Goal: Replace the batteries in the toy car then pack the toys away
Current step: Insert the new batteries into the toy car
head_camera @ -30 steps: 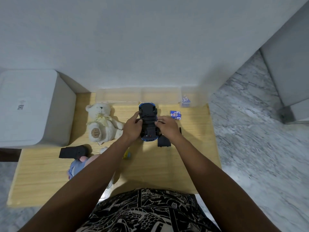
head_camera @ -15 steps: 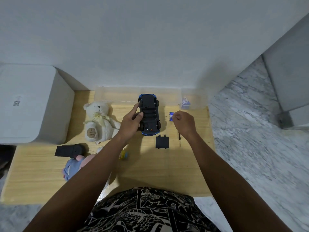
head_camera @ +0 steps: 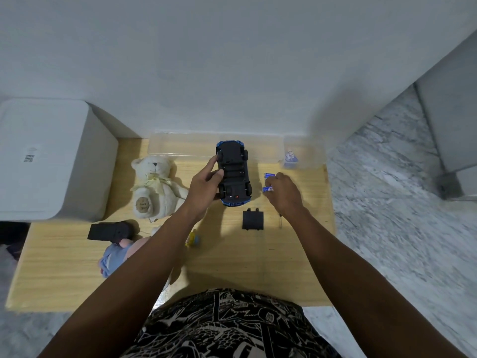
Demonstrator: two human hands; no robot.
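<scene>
wooden table, marble floor

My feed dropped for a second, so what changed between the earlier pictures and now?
The right hand left the toy car and moved right to the blue batteries, fingers closing on them. The left hand still holds the upturned car. The battery cover, teddy bear and table stayed put.

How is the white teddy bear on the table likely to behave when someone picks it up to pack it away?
The teddy bear looks plush, so it would probably squash and flop in a grip rather than stay stiff. It is likely light for its size. Lying flat on the table with its limbs spread, it seems unlikely to roll or break, and its fuzzy surface should not slip easily.
</scene>
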